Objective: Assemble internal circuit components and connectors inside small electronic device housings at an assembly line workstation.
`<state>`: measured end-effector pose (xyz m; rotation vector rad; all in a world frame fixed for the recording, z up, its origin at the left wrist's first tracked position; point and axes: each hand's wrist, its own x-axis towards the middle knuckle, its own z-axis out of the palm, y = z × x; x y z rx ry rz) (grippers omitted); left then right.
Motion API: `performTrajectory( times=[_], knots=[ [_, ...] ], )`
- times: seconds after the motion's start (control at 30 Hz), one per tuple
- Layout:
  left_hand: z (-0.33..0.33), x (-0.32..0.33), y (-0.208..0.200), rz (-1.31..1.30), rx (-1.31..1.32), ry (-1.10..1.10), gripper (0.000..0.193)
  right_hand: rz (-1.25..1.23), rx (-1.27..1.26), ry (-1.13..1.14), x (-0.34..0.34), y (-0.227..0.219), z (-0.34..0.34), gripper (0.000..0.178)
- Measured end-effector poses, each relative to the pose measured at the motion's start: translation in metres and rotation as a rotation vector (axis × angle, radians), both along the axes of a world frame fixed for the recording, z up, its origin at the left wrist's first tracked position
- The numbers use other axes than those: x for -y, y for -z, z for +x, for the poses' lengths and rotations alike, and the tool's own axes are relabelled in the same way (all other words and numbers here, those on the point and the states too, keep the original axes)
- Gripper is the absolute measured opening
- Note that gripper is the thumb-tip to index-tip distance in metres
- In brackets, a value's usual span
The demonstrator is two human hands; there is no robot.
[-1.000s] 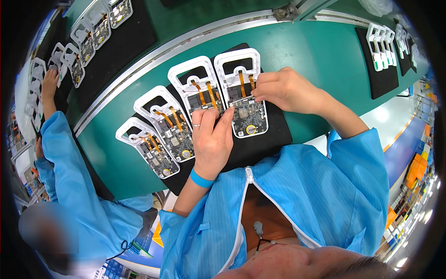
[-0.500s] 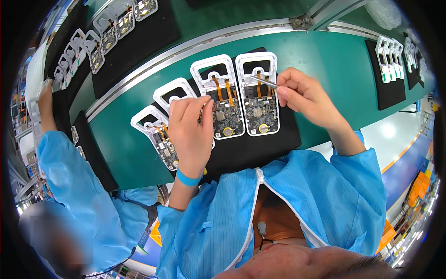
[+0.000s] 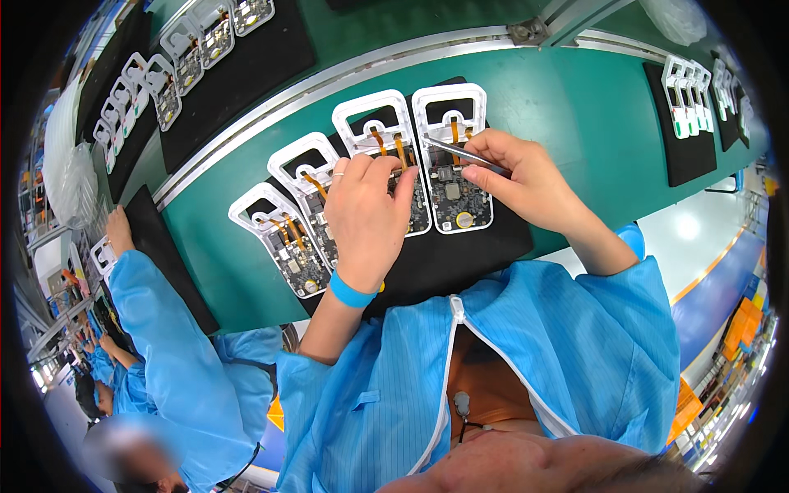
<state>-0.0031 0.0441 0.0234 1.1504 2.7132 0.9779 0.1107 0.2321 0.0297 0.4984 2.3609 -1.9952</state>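
Note:
Several white plastic housings with dark circuit boards lie in a row in front of me. My right hand (image 3: 526, 181) is closed round a pair of metal tweezers (image 3: 470, 154). The tips reach over the upper part of the rightmost housing (image 3: 452, 193), near its orange ribbon cable (image 3: 454, 130). My left hand (image 3: 368, 218), with a blue wristband (image 3: 352, 292), hovers over the second housing from the right (image 3: 374, 99). Its thumb and fingers come together by the board; anything between them is hidden. That hand partly covers the third housing (image 3: 289, 148). The leftmost housing (image 3: 300, 267) shows uncovered.
A black mat (image 3: 460, 267) lies beneath the housings on the green table (image 3: 567, 107). A metal rail (image 3: 329, 85) runs behind. More housings stand on mats at far left and on the right mat (image 3: 689, 164). A co-worker's blue sleeve (image 3: 152, 304) is close at left.
My left hand has moved right, uncovering the leftmost housing. The tweezers' tips have shifted left on the rightmost housing. The co-worker's hand at left has come down and nearer.

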Motion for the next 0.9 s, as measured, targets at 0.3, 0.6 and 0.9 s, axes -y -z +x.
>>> performTrajectory(
  times=[0.3, 0.6, 0.9],
  knots=[
    [0.008, 0.004, 0.004, -0.058, 0.018, -0.02, 0.02, -0.001, 0.101, -0.039, 0.005, -0.003, -0.001, 0.02],
    [0.003, 0.003, 0.012, 0.126, -0.228, 0.131, 0.015, 0.035, 0.114, -0.013, 0.016, 0.002, -0.011, 0.02],
    [-0.001, 0.009, 0.02, 0.247, -0.393, 0.193, 0.023, 0.171, 0.209, -0.035, 0.031, 0.01, -0.055, 0.029]
  ],
)
